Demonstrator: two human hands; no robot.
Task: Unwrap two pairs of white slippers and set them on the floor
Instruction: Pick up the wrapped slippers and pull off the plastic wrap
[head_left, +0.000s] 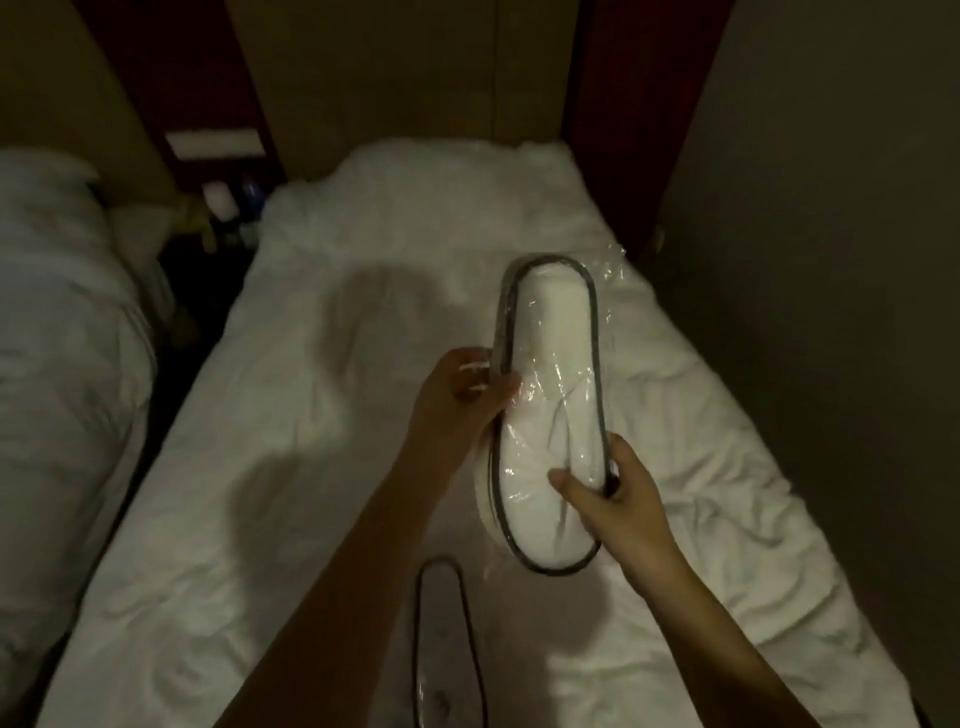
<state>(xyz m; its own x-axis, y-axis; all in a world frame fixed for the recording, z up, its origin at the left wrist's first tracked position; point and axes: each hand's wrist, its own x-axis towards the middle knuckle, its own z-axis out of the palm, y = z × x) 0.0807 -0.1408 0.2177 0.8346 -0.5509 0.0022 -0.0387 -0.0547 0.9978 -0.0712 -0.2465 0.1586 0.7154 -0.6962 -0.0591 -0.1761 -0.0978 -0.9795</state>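
Note:
A pair of white slippers with dark edging, sealed in clear plastic wrap (550, 395), is held above the bed. My left hand (462, 400) grips its left edge near the middle. Lower down, my right hand (608, 499) holds its right edge, thumb across the front. A second wrapped pair of slippers (447, 639) lies flat on the bed below, between my forearms, partly cut off by the bottom of the view.
A bed with a rumpled white duvet (311, 467) fills the middle. A second bed (57, 338) stands at the left across a narrow dark gap. A nightstand with bottles (228, 208) sits between the headboards. A wall runs along the right.

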